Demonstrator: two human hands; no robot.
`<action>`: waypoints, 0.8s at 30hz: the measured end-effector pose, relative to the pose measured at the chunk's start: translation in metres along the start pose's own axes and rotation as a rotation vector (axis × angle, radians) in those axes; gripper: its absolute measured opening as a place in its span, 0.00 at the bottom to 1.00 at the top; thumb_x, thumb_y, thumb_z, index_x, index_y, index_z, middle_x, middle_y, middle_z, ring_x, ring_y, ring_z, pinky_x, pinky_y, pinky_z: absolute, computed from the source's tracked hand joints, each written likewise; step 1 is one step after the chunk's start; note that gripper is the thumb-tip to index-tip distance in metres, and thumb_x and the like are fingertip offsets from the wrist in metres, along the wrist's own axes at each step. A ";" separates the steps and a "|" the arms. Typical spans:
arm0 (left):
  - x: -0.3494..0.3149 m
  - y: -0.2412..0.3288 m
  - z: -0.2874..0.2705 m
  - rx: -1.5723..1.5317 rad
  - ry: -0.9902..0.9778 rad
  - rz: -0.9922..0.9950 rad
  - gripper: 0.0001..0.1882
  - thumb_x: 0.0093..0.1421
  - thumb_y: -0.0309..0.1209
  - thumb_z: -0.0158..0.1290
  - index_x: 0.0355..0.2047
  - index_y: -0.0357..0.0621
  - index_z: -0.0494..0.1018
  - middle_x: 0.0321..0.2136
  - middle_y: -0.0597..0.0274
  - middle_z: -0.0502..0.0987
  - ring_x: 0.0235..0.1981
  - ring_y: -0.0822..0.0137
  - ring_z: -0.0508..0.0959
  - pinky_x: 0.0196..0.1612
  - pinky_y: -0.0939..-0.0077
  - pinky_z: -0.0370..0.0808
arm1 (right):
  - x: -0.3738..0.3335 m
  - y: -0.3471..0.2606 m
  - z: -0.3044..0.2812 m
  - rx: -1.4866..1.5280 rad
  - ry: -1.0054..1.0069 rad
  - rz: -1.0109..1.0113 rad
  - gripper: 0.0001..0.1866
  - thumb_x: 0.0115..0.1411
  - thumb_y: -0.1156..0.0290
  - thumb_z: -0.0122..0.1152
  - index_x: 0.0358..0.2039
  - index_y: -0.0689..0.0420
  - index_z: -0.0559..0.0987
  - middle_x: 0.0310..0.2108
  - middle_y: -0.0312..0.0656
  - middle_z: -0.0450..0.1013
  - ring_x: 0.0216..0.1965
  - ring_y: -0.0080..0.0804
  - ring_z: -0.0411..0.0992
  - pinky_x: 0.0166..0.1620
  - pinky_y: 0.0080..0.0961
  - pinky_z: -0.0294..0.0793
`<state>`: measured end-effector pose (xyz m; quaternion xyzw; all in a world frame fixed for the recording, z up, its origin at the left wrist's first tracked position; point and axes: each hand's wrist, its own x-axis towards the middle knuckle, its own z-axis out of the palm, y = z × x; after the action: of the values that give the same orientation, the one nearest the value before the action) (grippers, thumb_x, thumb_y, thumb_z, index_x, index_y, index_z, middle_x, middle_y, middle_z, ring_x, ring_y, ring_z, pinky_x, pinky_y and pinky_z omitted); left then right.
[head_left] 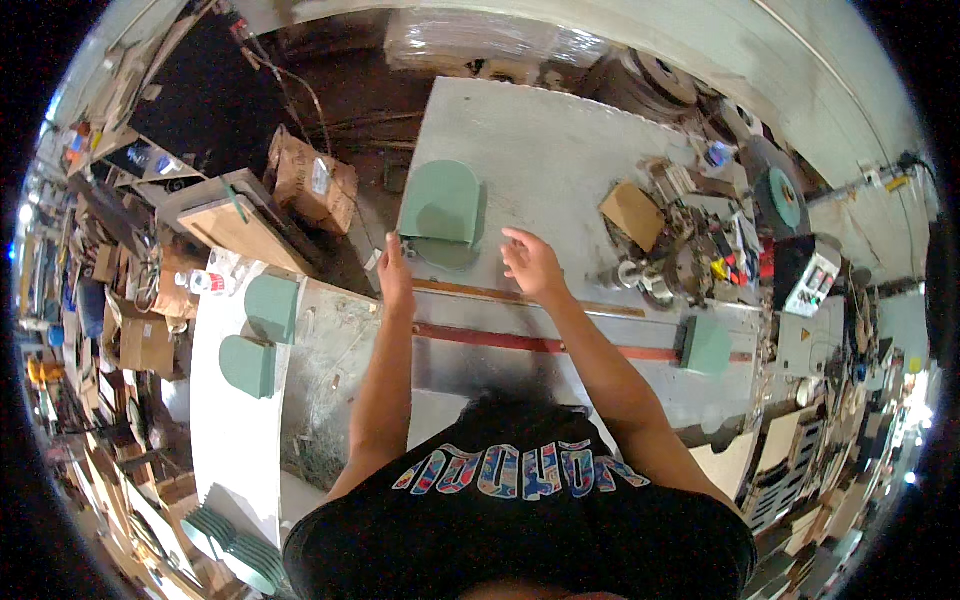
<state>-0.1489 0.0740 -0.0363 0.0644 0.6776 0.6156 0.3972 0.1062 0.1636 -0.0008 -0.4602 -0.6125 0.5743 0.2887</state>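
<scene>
A pale green panel (pixel 442 198) with a rounded top lies on the grey worktable ahead of me. A second rounded green piece (pixel 452 256) shows below its straight edge, partly covered. My left hand (pixel 397 277) is upright beside the panel's lower left corner, fingers stretched; whether it touches the panel I cannot tell. To the right of the panel, apart from it, my right hand (pixel 534 266) hovers over the table with fingers apart and slightly bent. Nothing shows in either hand.
More green panels (pixel 247 366) lie on a white side table (pixel 213 425) at left, with fanned stacks (pixel 208 528) nearer me. A green block (pixel 706 345) sits at right. Tools and a brown pad (pixel 633 216) clutter the table's right side. A wooden strip (pixel 600 308) crosses the front.
</scene>
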 end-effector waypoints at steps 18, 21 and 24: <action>-0.203 -0.177 0.142 0.427 -0.614 0.008 0.17 0.70 0.32 0.58 0.57 0.38 0.78 0.40 0.59 0.83 0.40 0.66 0.81 0.48 0.67 0.79 | -0.259 0.148 -0.346 -0.903 0.830 -0.029 0.14 0.61 0.68 0.73 0.46 0.56 0.86 0.44 0.51 0.82 0.52 0.54 0.79 0.57 0.48 0.77; -0.227 -0.219 0.183 0.486 -0.707 0.414 0.19 0.70 0.33 0.59 0.57 0.37 0.79 0.40 0.59 0.85 0.39 0.68 0.83 0.46 0.68 0.81 | -0.268 0.155 -0.403 -1.117 0.823 0.159 0.26 0.59 0.64 0.75 0.58 0.52 0.81 0.57 0.56 0.75 0.59 0.60 0.73 0.63 0.55 0.71; -0.285 -0.228 0.233 0.617 -0.872 0.313 0.21 0.69 0.35 0.61 0.58 0.36 0.78 0.44 0.54 0.86 0.39 0.64 0.84 0.48 0.67 0.82 | -0.278 0.170 -0.433 -1.078 0.830 0.312 0.32 0.58 0.62 0.75 0.63 0.50 0.77 0.62 0.57 0.71 0.61 0.63 0.70 0.65 0.55 0.69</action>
<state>0.2790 0.0388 -0.0897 0.5263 0.5817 0.3567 0.5073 0.6417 0.0898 -0.0412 -0.8032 -0.5779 0.0018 0.1446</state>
